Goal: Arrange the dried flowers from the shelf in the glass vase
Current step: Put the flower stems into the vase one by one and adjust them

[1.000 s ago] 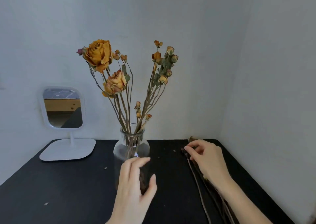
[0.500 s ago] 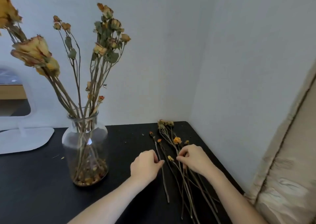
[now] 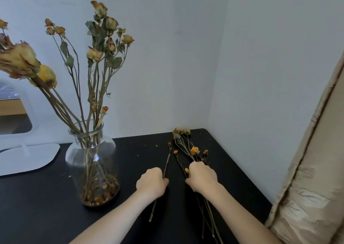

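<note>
Vase: the vase [image 3: 92,161] stands upright on the black desk [image 3: 37,206], clear glass, narrow at the neck and wide below, with a layer of fallen petals [image 3: 100,195] on its bottom.
Flowers: the flowers [image 3: 104,38] in the vase fan out above its neck, small yellow-green buds rising straight up and bigger faded heads leaning off to its left.
Left hand: the left hand [image 3: 151,181] lies low on the desk to the right of the vase, knuckles up, fingers curled round a single stem [image 3: 166,161].
Stem: it lies flat on the desk, clear of the vase. Its small orange bud points away past the hand and its cut end pokes out on the near side, under the wrist.
Right hand: the right hand [image 3: 202,176] is further right of the vase, just beside the left, fingers folded over the loose stems [image 3: 194,150], holding several at once.
Loose stems: they lie on the desk well right of the vase, heads spread toward the corner of the walls, cut ends trailing back under the forearm.
Crumbs: crumbs [image 3: 157,146] of dried flower dot the desk between the vase and the stems.
Mirror: a white mirror [image 3: 28,158] on a flat base stands left of the vase, partly cut off by the edge of view.
Cloth: a beige cloth [image 3: 307,169] hangs far right of the vase, beyond the desk's edge.
</note>
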